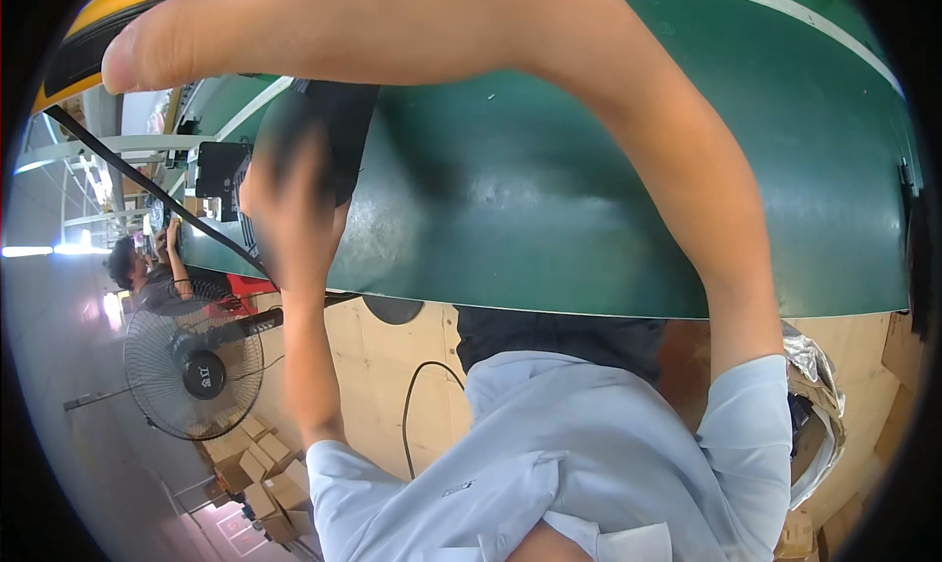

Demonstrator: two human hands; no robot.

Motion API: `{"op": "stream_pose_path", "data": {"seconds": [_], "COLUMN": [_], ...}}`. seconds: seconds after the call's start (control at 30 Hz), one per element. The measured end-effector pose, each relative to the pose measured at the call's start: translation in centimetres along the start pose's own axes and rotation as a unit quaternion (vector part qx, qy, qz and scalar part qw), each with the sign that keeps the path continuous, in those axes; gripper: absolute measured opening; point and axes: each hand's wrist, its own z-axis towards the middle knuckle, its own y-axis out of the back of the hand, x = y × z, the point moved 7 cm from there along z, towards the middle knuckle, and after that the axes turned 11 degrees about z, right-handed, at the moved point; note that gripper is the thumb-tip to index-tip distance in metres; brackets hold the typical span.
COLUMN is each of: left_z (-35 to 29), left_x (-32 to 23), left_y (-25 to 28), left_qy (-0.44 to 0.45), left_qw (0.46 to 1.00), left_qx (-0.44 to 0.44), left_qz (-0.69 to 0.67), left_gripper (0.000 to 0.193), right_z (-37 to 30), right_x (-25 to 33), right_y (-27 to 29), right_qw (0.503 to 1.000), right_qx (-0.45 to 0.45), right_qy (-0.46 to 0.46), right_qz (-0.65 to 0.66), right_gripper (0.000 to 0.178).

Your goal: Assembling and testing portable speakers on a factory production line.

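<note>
My right arm arches across the top of the view. At the upper left my right hand [186, 34] is closed round a yellow and black tool [74, 60], its thumb lying along the black grip. The tool's working end is out of sight. Below it, over the left part of the green table, my left hand [299, 209] is blurred. It grips a dark, flat-sided piece [343, 126] whose lower edge shows beside the fingers. Just left of that hand stands a black slotted box-like part [221, 175].
The green tabletop [549, 199] stretches away to my right. A black cable [147, 184] slants down from the tool past my left wrist. A standing fan [204, 371] and cardboard boxes [260, 474] are at the lower left. Another person [157, 278] sits farther left.
</note>
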Motion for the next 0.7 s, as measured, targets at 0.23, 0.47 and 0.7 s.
{"op": "stream_pose_path", "data": {"seconds": [0.23,0.47,0.7], "left_z": [0.4,-2.2,-4.0], "left_x": [3.9,4.6,2.3], "left_y": [1.2,-0.6,-1.8], "left_qy": [0.207,0.365,0.375], "left_qw": [0.943,0.710,0.590], "left_qx": [0.015,0.086,0.151], "left_qz": [-0.261,-0.596,-0.699], "left_gripper": [0.082,0.092,0.096], "right_z": [0.3,-0.1,-0.4], "right_x": [-0.2,-0.1,0.3], "right_y": [0.0,-0.2,-0.2], "right_qw": [0.999,1.000,0.994], "right_qx": [-0.004,-0.011,0.026], "right_qy": [0.031,-0.015,-0.015], "right_qz": [-0.040,0.025,0.105], "right_gripper": [0.070,0.069,0.068]}}
